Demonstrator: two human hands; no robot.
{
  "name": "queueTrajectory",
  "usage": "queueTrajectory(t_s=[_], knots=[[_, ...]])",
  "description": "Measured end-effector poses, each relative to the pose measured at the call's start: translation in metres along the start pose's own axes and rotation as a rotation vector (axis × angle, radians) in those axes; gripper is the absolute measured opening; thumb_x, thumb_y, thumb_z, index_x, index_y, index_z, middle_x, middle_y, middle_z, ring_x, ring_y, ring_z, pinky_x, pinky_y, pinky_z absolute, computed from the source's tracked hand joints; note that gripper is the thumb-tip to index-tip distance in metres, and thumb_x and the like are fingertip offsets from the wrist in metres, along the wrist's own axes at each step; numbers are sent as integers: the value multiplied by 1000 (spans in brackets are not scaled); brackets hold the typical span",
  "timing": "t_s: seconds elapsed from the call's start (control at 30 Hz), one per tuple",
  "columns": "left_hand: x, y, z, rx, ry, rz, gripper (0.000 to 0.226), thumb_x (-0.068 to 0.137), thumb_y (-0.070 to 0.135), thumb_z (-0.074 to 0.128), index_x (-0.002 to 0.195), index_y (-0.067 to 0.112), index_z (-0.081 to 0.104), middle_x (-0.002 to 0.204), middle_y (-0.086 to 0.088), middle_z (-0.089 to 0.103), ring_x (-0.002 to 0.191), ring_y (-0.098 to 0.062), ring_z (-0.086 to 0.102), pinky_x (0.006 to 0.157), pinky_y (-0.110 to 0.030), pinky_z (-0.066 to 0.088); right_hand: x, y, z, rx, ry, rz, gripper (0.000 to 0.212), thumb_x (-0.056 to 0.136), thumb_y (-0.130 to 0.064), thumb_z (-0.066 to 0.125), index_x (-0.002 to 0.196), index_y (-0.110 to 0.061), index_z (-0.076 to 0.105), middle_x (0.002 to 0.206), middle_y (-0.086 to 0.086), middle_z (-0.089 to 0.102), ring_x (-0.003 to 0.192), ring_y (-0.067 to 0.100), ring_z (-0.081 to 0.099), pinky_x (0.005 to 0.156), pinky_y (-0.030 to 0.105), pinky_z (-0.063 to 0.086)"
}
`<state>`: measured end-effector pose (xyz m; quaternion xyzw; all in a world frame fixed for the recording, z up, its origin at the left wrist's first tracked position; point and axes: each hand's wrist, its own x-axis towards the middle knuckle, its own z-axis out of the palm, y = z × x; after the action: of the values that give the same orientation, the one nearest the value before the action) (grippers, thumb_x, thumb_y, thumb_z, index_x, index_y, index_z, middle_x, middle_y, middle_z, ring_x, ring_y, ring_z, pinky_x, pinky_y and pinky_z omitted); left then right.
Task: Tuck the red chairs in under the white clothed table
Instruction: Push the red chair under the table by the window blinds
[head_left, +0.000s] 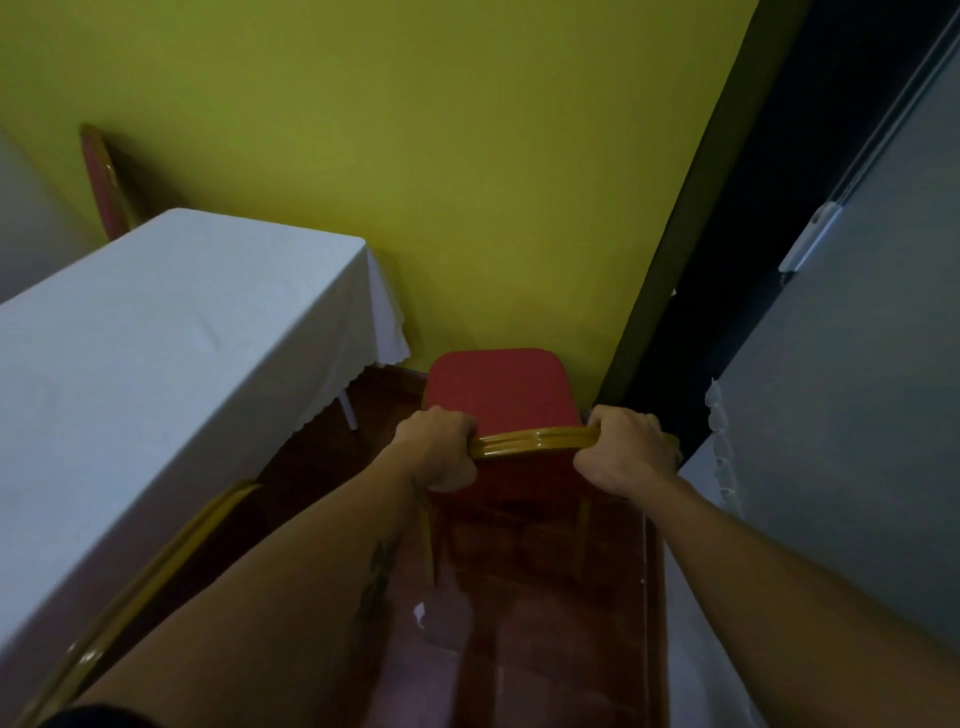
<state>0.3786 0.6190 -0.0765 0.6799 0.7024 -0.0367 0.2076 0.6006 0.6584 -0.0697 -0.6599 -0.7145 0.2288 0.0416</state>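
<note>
Gripping the red chair's (500, 387) gold top rail, left hand (439, 449) and right hand (626, 449), seat toward the wall.

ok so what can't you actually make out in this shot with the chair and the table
- Held red chair, head view: its front legs are hidden by its own seat, so whether all legs touch the floor cannot be told. The left hand and right hand cover the ends of its gold top rail.
- Second chair: only a gold rail shows, cut off by the bottom edge.
- Far chair: mostly behind the white clothed table, blurred.
</note>
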Motion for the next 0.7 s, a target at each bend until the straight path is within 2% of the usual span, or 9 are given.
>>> queueTrajectory(t_s=[0.1, 0.17, 0.27, 0.4, 0.47, 0.53, 0.6, 0.63, 0.7], knots=[[-12, -1, 7, -3, -11, 9, 25, 63, 27, 57, 87, 25, 61, 84, 1, 62, 79, -26, 62, 63, -34, 48, -6, 2, -3, 14, 0, -72, 12, 74, -14, 62, 82, -23, 61, 84, -1, 57, 93, 28, 52, 60, 30, 30], [-20, -1, 11, 8, -17, 2, 25, 63, 30, 57, 88, 25, 59, 87, 0, 63, 80, -26, 62, 66, -36, 52, -7, 3, -3, 33, 4, -118, 11, 75, -11, 62, 82, -19, 62, 82, -1, 55, 91, 27, 50, 58, 29, 26], [-29, -6, 17, -4, -42, -31, 29, 65, 35, 59, 92, 25, 58, 92, -1, 63, 83, -26, 63, 71, -37, 55, -6, 0, 0, 50, 0, -188, 11, 76, -8, 63, 83, -16, 65, 83, -2, 53, 91, 26, 49, 65, 31, 31], [-39, -21, 29, -148, -99, -125, 49, 63, 41, 62, 109, 22, 64, 100, -2, 65, 88, -25, 65, 79, -40, 59, 6, -6, 8, 72, -19, -234, 16, 74, -4, 68, 80, -17, 61, 95, 0, 50, 100, 25, 51, 77, 38, 44], [-42, -27, 35, -232, -122, -164, 45, 63, 41, 63, 101, 19, 69, 95, -3, 67, 86, -25, 66, 76, -38, 60, 10, -10, 18, 124, 54, -194, 29, 72, -2, 72, 94, -16, 59, 116, 2, 44, 113, 29, 49, 86, 41, 51], [-43, -31, 38, -355, -121, -214, 38, 63, 41, 65, 91, 16, 71, 88, -4, 68, 83, -26, 68, 67, -33, 57, 10, -18, 27, 184, 172, -23, 62, 73, -3, 76, 128, -15, 49, 145, 12, 29, 133, 36, 38, 94, 37, 47], [-42, -36, 40, -452, -87, -240, 35, 63, 39, 68, 89, 15, 72, 85, -4, 68, 82, -26, 69, 63, -32, 54, 5, -28, 31, 422, 199, 213, 80, 83, -4, 71, 150, -14, 29, 154, 19, 26, 137, 41, 38, 88, 37, 44], [-41, -37, 41, -474, -65, -242, 35, 64, 38, 69, 90, 15, 72, 85, -4, 68, 81, -25, 69, 64, -33, 54, 3, -35, 28, 658, 158, 329, 73, 91, -3, 61, 154, -13, 26, 153, 20, 32, 133, 42, 45, 84, 39, 46], [-40, -41, 42, -483, -66, -239, 33, 68, 34, 70, 97, 16, 71, 86, -2, 67, 79, -22, 66, 69, -34, 55, 8, -43, 22, 1158, 24, 456, 51, 99, -6, 38, 150, -12, 36, 147, 21, 46, 126, 44, 53, 77, 49, 57]])
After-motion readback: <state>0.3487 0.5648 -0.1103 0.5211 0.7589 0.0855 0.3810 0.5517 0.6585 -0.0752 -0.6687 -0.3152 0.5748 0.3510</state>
